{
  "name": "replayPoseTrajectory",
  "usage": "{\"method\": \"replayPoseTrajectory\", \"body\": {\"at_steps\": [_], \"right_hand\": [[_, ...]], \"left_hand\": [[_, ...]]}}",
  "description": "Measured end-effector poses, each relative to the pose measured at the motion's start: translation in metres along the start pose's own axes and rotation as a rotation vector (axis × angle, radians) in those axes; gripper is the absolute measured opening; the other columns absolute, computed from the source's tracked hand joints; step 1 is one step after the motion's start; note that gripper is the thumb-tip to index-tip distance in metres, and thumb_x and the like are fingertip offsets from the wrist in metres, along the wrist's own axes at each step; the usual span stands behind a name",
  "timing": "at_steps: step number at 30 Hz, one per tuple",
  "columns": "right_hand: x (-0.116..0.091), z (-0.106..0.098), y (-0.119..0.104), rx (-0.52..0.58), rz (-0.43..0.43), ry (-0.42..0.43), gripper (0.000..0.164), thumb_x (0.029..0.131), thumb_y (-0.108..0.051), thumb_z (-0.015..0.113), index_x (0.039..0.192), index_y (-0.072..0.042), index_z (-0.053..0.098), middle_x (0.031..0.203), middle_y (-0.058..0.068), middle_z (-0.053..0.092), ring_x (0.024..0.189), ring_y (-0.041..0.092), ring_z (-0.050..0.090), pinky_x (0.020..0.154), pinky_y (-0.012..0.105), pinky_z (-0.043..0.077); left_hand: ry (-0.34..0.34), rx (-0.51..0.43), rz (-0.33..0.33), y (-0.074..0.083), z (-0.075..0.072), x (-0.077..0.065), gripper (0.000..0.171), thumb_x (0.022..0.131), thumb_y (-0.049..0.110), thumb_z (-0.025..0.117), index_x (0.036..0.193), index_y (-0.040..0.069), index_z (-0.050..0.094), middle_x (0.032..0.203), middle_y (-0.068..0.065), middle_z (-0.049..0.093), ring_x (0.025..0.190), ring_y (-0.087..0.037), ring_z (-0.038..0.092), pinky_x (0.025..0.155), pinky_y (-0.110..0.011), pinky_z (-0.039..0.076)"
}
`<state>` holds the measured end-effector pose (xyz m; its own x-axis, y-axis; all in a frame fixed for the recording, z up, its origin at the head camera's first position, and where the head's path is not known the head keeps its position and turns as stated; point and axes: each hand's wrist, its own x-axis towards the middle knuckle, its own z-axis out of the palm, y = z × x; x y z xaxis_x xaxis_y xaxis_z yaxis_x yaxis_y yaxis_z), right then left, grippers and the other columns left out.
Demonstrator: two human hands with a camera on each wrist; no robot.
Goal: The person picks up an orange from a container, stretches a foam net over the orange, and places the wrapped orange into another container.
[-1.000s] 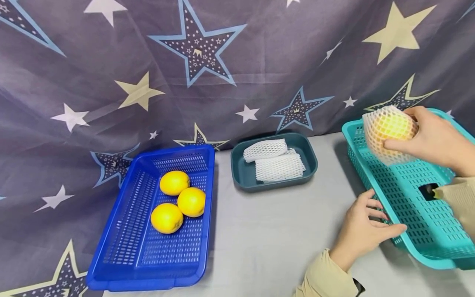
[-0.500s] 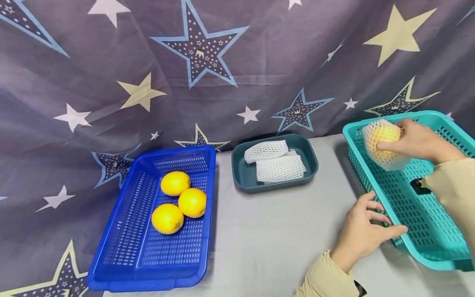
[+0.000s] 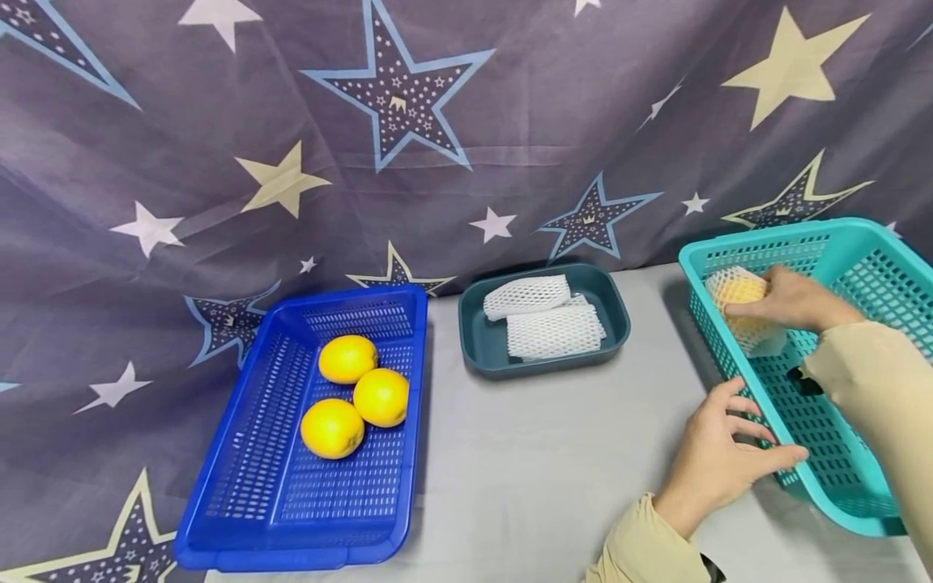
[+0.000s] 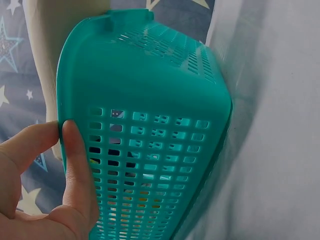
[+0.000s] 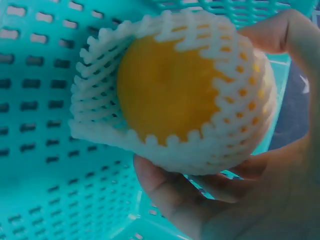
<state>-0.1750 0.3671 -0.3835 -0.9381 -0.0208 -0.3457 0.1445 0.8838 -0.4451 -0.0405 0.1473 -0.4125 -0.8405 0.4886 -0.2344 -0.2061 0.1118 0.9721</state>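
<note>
My right hand [image 3: 802,304] holds an orange [image 5: 167,92] wrapped in a white foam net [image 5: 200,150], low inside the teal basket [image 3: 824,504] near its back left corner. In the right wrist view, the thumb and fingers curl round the net from opposite sides, and the orange shows through its open end. My left hand [image 3: 717,461] pinches the basket's near-left rim; the left wrist view has the rim [image 4: 62,115] between thumb and finger. Three bare oranges [image 3: 332,428] lie in the blue basket [image 3: 191,518] on the left.
Between the baskets stands a dark green tray [image 3: 470,344] with several white foam nets [image 3: 555,330] in it. A star-patterned curtain [image 3: 510,97] hangs behind the grey tabletop [image 3: 525,470]. Something small and black [image 3: 804,380] shows at the right cuff.
My right hand has lowered the netted orange from above the teal basket's rim down into its back left corner. The left hand keeps its place at the rim.
</note>
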Motion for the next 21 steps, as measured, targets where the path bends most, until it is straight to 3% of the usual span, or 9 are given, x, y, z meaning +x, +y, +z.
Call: {"method": "replayPoseTrajectory", "body": {"at_steps": [8, 11, 16, 21], "right_hand": [[-0.002, -0.001, -0.006, 0.003, 0.024, -0.073, 0.110, 0.096, -0.061, 0.049, 0.141, 0.029, 0.005, 0.134, 0.054, 0.022, 0.118, 0.067, 0.032, 0.090, 0.075, 0.039], [-0.004, -0.002, -0.009, -0.013, 0.013, -0.075, 0.113, 0.095, -0.065, 0.047, 0.141, 0.029, 0.006, 0.135, 0.055, 0.019, 0.120, 0.069, 0.029, 0.091, 0.076, 0.036], [-0.007, -0.005, -0.010, -0.041, -0.004, -0.061, 0.107, 0.096, -0.064, 0.044, 0.138, 0.030, 0.015, 0.129, 0.054, 0.029, 0.113, 0.066, 0.038, 0.084, 0.072, 0.042], [-0.015, -0.013, -0.012, -0.077, -0.020, -0.047, 0.105, 0.099, -0.061, 0.041, 0.141, 0.029, 0.007, 0.136, 0.056, 0.016, 0.123, 0.070, 0.022, 0.094, 0.079, 0.031]], "left_hand": [[-0.002, -0.015, -0.002, 0.003, -0.001, -0.002, 0.079, 0.085, 0.013, 0.079, 0.149, 0.030, 0.037, 0.111, 0.024, 0.054, 0.078, 0.004, 0.061, 0.064, -0.019, 0.053], [0.002, -0.017, -0.001, 0.003, -0.001, -0.002, 0.079, 0.085, 0.013, 0.079, 0.149, 0.030, 0.037, 0.111, 0.024, 0.055, 0.078, 0.004, 0.061, 0.064, -0.019, 0.054], [0.006, 0.004, 0.008, 0.003, -0.001, -0.003, 0.079, 0.085, 0.014, 0.080, 0.150, 0.029, 0.037, 0.114, 0.023, 0.056, 0.078, 0.004, 0.062, 0.065, -0.018, 0.054], [0.007, 0.044, 0.018, 0.004, -0.002, -0.004, 0.079, 0.085, 0.016, 0.080, 0.150, 0.027, 0.037, 0.118, 0.022, 0.057, 0.075, 0.004, 0.061, 0.065, -0.017, 0.053]]}}
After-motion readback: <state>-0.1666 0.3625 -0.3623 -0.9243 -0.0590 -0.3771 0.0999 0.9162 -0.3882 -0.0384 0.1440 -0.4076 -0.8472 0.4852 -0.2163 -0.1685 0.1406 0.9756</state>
